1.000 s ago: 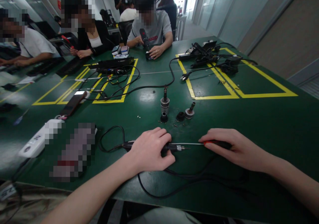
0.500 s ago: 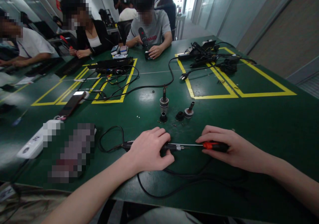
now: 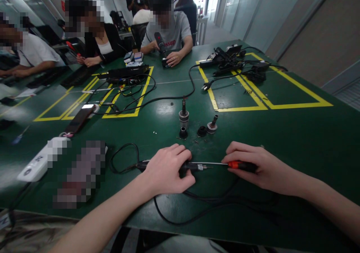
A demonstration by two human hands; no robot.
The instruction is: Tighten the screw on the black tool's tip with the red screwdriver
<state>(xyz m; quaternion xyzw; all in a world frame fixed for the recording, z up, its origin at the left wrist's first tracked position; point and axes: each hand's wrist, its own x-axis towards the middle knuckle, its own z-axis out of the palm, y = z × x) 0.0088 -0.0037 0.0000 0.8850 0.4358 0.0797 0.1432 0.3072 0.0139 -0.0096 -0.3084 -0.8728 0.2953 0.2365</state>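
Observation:
My left hand (image 3: 168,168) lies over a slim black corded tool (image 3: 194,166) shaped like a soldering iron handle, its fingers wrapped round the middle. A silvery collar and a thin tip stick out at the tool's right end. My right hand (image 3: 261,166) grips a screwdriver (image 3: 237,165) by its red and black handle. Its long shaft runs left along the tool towards my left fingers; my hand hides where the tip rests. Beyond the hands stand a metal-and-black cylindrical part (image 3: 183,114), a black collar (image 3: 183,133), a black cap (image 3: 201,130) and a round flanged part (image 3: 212,126).
Tiny screws (image 3: 196,141) lie near these parts. A black cable (image 3: 174,223) loops by the front edge. To the left are a white power strip (image 3: 42,157) and a phone (image 3: 80,119). Tangled adapters (image 3: 229,60) sit far right. Across the table, a person (image 3: 168,32) handles a power tool.
The whole view has shifted very slightly. Both hands keep their grip on the tool and the screwdriver, with no clear movement between them.

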